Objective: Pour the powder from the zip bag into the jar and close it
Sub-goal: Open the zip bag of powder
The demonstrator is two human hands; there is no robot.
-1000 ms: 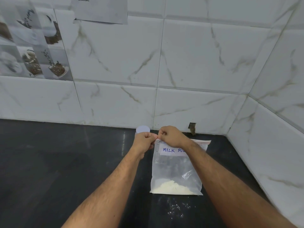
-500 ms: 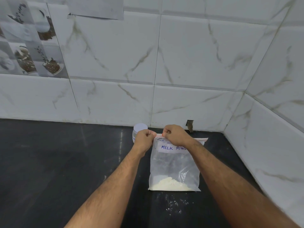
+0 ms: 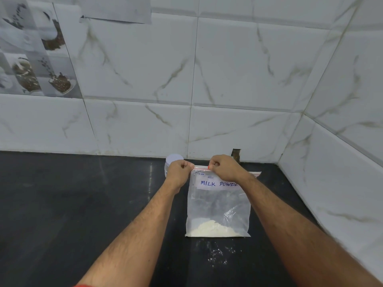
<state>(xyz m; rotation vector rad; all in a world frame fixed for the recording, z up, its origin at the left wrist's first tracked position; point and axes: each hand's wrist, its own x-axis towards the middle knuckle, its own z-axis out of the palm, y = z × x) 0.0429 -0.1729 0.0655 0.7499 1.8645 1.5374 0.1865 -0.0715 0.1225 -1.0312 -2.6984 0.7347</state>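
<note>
A clear zip bag (image 3: 218, 206) labelled "MILK POWDER" stands upright on the black counter (image 3: 72, 204), with a small heap of white powder (image 3: 213, 228) at its bottom. My left hand (image 3: 179, 170) pinches the bag's top left corner at the red zip strip. My right hand (image 3: 224, 168) pinches the same strip a little to the right. Behind my left hand stands a small jar with a white lid (image 3: 175, 158), mostly hidden.
White marble-look tiles form the back wall (image 3: 207, 79) and the right wall (image 3: 348, 162), meeting in a corner. Some spilled powder specks (image 3: 217, 253) lie on the counter in front of the bag. A paper sheet (image 3: 118, 9) hangs on the wall.
My two hands have moved apart along the zip strip, with a short stretch of red strip now showing between them. The bag stays upright in place.
</note>
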